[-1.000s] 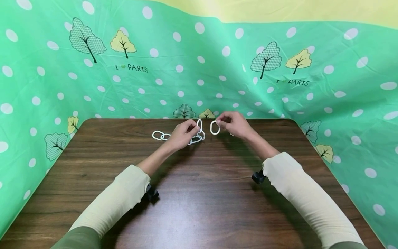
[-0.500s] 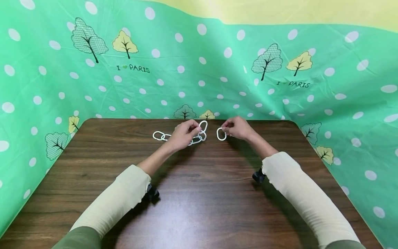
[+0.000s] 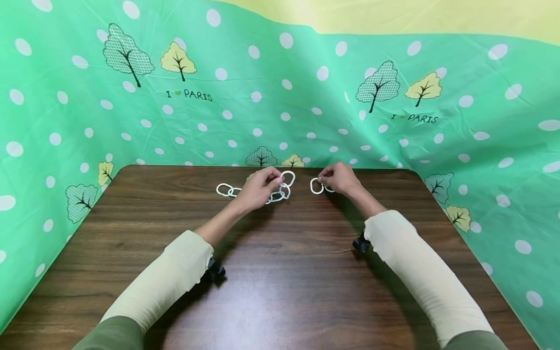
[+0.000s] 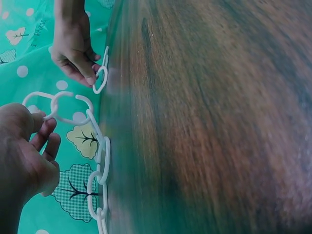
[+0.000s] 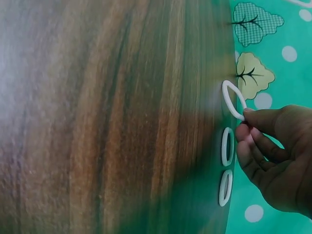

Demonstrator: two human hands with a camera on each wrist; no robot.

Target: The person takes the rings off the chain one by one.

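Observation:
In the head view my left hand (image 3: 258, 189) pinches the white end link (image 3: 288, 172) of a plastic chain (image 4: 108, 156) between thumb and fingertips. That end is lifted, while several other links trail along the far part of the table. One link near the held end has a gap in its ring, as the left wrist view shows. To the right, apart from the chain, my right hand (image 3: 343, 177) pinches a single loose white link (image 5: 225, 93). Two more loose links, a nearer one (image 5: 224, 146) and a farther one (image 5: 222, 191), lie beside that hand.
The brown wooden table (image 3: 280, 272) ends just behind both hands. Past its far edge hangs a green polka-dot cloth (image 3: 280, 97) with printed trees. A small black device (image 3: 216, 270) sits at the left wrist, another dark device (image 3: 361, 243) at the right.
My right hand has drawn rightward with its link, away from the chain. The end link in my left hand has tipped over to the right. My left hand has barely moved.

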